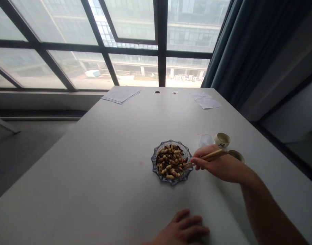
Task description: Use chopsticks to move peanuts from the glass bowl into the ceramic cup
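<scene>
A scalloped glass bowl [154, 167] stands on the white table, filled with peanuts in their shells [170, 172] mixed with dark seeds. My right hand [217, 166] is closed around a pair of wooden chopsticks [213, 155]. Their tips reach over the bowl's right side, down among the nuts. Whether they pinch anything is too small to tell. My left hand [183, 229] lies on the table in front of the bowl, fingers stretched out, holding nothing.
Beyond my right hand are a clear plastic container [206, 140] and a pale cup [222, 140] with a dark character. Another round cup [237, 156] is partly hidden behind my wrist. Paper sheets [121, 94] lie at the far left, more paper [206, 100] at the far right.
</scene>
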### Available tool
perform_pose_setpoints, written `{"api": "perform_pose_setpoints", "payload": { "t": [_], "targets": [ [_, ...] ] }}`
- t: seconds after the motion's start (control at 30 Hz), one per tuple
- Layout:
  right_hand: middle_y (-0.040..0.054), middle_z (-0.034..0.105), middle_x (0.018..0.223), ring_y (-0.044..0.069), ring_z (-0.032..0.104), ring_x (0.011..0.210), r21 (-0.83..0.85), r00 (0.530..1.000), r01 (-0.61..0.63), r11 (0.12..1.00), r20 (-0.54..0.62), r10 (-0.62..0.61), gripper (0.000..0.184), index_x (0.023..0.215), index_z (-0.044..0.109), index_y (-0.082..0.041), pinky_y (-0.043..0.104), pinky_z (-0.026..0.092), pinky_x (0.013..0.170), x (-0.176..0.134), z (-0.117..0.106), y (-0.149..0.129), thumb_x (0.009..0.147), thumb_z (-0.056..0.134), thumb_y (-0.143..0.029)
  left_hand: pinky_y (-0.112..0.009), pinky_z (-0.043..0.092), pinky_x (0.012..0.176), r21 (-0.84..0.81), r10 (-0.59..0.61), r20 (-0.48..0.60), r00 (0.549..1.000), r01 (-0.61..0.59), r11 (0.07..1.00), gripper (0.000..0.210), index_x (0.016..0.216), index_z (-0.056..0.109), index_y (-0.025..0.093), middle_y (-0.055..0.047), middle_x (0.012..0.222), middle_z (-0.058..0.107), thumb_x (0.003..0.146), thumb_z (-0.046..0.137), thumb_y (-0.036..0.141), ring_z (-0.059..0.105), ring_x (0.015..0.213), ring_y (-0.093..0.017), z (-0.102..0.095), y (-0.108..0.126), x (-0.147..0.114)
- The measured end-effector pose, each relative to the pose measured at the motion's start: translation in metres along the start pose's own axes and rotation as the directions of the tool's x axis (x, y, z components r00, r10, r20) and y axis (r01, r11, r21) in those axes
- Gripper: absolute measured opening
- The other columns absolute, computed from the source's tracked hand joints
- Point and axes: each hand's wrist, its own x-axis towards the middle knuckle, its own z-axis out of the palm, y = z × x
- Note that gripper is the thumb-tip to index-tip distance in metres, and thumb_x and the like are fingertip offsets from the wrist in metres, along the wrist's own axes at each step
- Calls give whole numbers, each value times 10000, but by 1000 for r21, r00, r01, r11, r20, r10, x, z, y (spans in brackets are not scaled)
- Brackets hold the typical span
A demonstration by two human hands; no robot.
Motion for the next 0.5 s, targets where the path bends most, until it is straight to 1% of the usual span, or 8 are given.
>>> {"api": "perform_pose_setpoints", "payload": {
  "t": [0.17,0.37,0.5],
  "targets": [
    [49,760,738,194,688,695,11,1000,-10,1000,1,10,402,778,770,-169,255,474,598,2,3,1,995,556,-430,-339,260,1272,8,-4,4,1000,4,1000,233,1152,738,353,121,1488,609,1081,520,397,493,1436,-124,-2,1,0],
    [71,778,763,199,721,696,108,998,-61,992,-3,62,421,809,781,-159,263,518,617,3,7,3,1003,560,-461,-332,233,1281,4,-12,7,1000,12,1000,271,1155,737,354,143,1485,606,1099,475,401,483,1443,-113,-1,1,-1],
    [69,787,778,201,730,706,120,998,-60,991,-2,61,421,832,790,-164,266,537,629,5,8,5,1006,559,-470,-338,220,1286,2,-13,-4,1000,13,1000,265,1137,741,348,143,1476,615,1098,483,394,493,1436,-116,1,1,-1]
  ]
}}
